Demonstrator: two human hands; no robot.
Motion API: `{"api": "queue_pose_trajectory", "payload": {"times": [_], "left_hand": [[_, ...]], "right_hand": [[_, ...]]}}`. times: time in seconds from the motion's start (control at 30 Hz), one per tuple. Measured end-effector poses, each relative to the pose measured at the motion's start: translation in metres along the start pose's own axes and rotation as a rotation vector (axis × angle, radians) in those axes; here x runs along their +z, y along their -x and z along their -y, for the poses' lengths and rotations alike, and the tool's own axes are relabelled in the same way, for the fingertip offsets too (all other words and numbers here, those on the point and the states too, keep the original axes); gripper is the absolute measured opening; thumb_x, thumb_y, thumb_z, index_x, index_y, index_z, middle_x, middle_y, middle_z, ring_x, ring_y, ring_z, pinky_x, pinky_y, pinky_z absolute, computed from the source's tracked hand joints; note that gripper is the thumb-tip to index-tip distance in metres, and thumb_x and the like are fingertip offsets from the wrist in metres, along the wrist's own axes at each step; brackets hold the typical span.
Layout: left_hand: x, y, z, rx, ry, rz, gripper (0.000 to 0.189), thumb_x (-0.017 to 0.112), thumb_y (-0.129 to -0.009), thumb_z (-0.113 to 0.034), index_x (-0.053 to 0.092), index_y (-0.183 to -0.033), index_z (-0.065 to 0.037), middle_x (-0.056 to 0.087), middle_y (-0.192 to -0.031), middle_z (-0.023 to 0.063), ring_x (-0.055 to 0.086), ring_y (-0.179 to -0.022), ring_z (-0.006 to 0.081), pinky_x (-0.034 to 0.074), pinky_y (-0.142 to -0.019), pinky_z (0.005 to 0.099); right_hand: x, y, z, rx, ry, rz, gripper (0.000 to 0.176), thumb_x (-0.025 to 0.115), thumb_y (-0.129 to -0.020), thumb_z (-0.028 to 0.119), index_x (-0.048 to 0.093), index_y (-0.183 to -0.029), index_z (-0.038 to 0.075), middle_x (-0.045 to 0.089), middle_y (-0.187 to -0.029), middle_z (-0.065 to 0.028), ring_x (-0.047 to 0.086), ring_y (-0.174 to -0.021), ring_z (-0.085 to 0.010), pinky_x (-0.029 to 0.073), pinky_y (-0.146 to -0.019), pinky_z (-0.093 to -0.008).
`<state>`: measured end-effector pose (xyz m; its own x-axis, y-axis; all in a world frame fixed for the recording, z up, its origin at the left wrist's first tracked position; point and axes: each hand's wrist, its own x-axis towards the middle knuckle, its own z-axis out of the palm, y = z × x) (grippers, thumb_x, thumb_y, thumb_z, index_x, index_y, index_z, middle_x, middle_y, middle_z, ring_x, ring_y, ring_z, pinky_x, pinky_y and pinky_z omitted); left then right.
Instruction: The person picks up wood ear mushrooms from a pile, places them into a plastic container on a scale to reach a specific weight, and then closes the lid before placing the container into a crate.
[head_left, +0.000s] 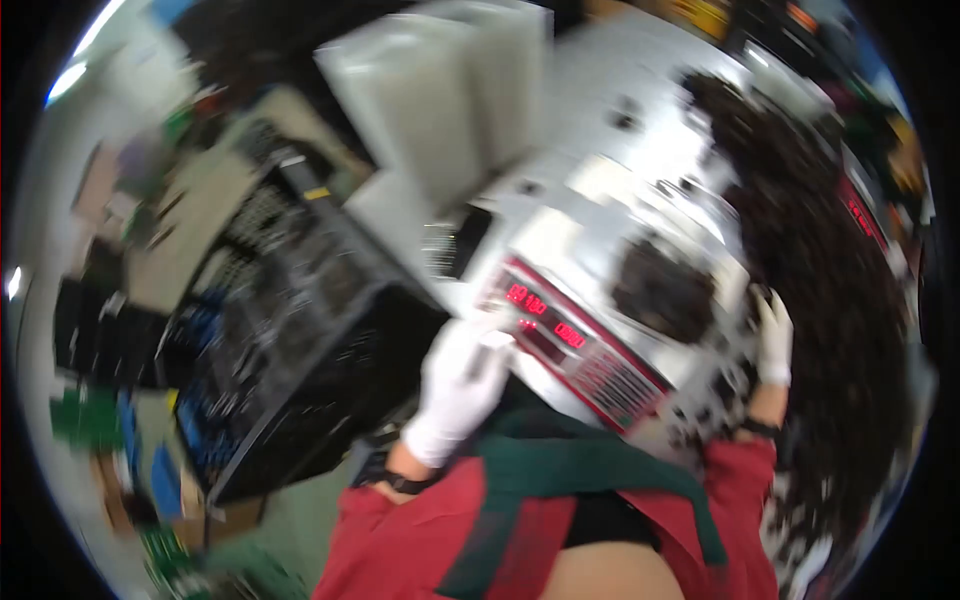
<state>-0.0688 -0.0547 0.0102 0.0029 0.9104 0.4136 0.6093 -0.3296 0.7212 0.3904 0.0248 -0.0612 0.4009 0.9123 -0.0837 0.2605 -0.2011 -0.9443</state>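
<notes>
Found left hand (465, 385), white-gloved, at the 7 o'clock corner of a scale (580, 345), fingers curled loosely against its edge. Too blurred to tell whether closed on anything. Recorded a red sleeve and a dark wristband behind it.

Found right hand (775, 340), also white-gloved, at 3 o'clock of the scale, fingers stretched out and pointing toward 12 o'clock, clamped on nothing, laid against the rim of a large dark heap (820, 260).

Placed the scale right of frame centre, between the two hands. Traced its long axis along the red-bordered display strip, from 10 o'clock to 4 o'clock. Display side turned toward 7 o'clock, toward the wearer, red digits lit but unreadable.

Logged a small dark pile (662, 292) on the white pan, at 2 o'clock of the display strip, apart from both hands.

Logged a black crate (290, 330) at 9 o'clock of the left hand, near it, and pale flat boxes (450, 100) at 12 o'clock.
</notes>
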Motion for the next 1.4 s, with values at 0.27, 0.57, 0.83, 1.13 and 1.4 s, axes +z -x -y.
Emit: {"api": "queue_pose_trajectory", "payload": {"times": [0.27,0.57,0.83,1.13,1.4], "left_hand": [[-0.002,-0.124,-0.009,0.191,0.187,-0.187,0.024,0.055,-0.092,0.007,0.066,-0.113,0.001,0.068,-0.109,0.0109,0.065,-0.097,0.0184,0.050,-0.090,0.0311],[0.116,-0.243,0.011,0.150,-0.113,0.411,0.049,0.064,-0.088,-0.034,0.060,-0.125,-0.003,0.071,-0.105,0.0207,0.069,-0.100,0.0322,0.051,-0.091,0.0362],[0.185,-0.244,0.025,-0.006,-0.083,0.560,0.065,0.071,-0.083,-0.031,0.051,-0.136,0.000,0.070,-0.102,0.0191,0.068,-0.093,0.0251,0.053,-0.082,0.0336],[0.093,-0.171,-0.013,0.269,0.341,0.399,0.055,0.045,-0.076,0.010,0.061,-0.127,-0.002,0.060,-0.124,0.0112,0.056,-0.119,0.0210,0.040,-0.106,0.0318],[0.064,-0.082,-0.014,0.189,0.154,0.459,0.041,0.058,-0.084,0.011,0.069,-0.118,-0.008,0.057,-0.116,0.0090,0.058,-0.101,0.0156,0.048,-0.088,0.0277]], "right_hand": [[0.010,0.066,0.060,-0.170,0.123,-0.046,0.015,0.066,-0.092,0.013,0.066,-0.098,0.000,0.064,-0.080,0.0017,0.052,-0.065,-0.0038,0.041,-0.057,-0.0201],[0.042,0.099,0.110,-0.322,0.157,-0.018,0.016,0.065,-0.091,0.012,0.068,-0.099,-0.002,0.067,-0.088,-0.0092,0.063,-0.078,-0.0154,0.049,-0.072,-0.0288],[0.082,0.090,0.126,-0.485,0.049,0.127,0.023,0.063,-0.088,0.013,0.065,-0.109,0.004,0.068,-0.099,-0.0143,0.066,-0.090,-0.0266,0.052,-0.083,-0.0362],[0.050,0.088,0.086,-0.482,0.107,-0.235,0.025,0.066,-0.091,0.010,0.065,-0.116,0.004,0.067,-0.102,-0.0066,0.063,-0.096,-0.0161,0.049,-0.086,-0.0283],[0.054,0.121,0.061,-0.014,-0.413,0.349,0.058,0.055,-0.102,0.028,0.034,-0.149,0.000,0.066,-0.077,-0.0071,0.055,-0.057,-0.0065,0.045,-0.055,-0.0216]]}}
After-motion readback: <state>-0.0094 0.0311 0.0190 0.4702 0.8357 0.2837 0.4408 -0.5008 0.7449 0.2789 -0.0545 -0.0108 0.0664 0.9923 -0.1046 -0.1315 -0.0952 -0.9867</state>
